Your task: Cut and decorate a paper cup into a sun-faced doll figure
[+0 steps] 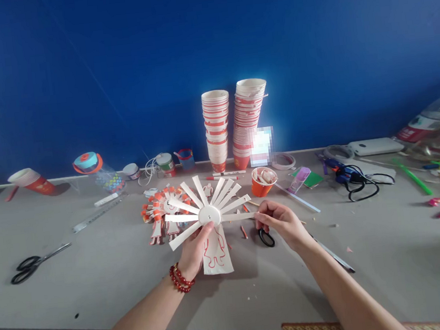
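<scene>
At centre frame, the cut-open paper cup point(209, 211) is held by the left hand point(195, 252), gripping just below its base disc point(212, 216); the right hand point(282, 222) pinches one outstretched strip point(237, 217) near its tip. The step appears to be shaping strips (a red-outlined figure point(215, 250) marks the wide flap point(228, 266) below); the next move likely calls for gentle tension.

Splayed paper cup point(211, 215) in left grip point(193, 248), one strip point(238, 217) in right grip point(284, 222).
</scene>
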{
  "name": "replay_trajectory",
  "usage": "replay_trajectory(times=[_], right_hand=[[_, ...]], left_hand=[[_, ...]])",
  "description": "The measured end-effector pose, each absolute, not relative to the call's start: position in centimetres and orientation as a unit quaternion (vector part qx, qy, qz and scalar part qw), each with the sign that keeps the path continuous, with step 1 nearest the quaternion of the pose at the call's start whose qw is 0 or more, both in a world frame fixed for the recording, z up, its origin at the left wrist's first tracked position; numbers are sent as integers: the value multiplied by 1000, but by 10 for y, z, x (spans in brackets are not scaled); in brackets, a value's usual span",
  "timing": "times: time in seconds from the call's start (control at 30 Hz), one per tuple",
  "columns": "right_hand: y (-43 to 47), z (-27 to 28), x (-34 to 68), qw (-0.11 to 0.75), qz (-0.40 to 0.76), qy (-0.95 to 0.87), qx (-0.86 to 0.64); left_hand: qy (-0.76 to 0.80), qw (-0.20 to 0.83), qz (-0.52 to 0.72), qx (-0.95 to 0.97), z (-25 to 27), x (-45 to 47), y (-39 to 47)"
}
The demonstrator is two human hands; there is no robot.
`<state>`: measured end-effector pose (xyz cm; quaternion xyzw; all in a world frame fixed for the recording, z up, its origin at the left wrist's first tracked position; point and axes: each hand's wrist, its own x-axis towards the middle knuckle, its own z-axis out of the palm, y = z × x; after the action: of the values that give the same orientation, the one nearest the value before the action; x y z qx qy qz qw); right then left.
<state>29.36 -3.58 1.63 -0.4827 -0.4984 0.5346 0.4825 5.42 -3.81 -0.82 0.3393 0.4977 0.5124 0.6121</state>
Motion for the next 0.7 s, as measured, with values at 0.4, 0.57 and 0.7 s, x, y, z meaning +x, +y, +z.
replay_trajectory(times=[0.4,0.57,0.7], right_hand=[[-36,19,295,483,533,-505,-477],[-36,21,296,474,540,-510,-473],[-37,21,299,467,549,-526,-452]], left_hand=[[492,626,512,322,-9,55,-38],[487,628,519,314,-13,55,-37],[480,620,521,338,-15,53,-36]])
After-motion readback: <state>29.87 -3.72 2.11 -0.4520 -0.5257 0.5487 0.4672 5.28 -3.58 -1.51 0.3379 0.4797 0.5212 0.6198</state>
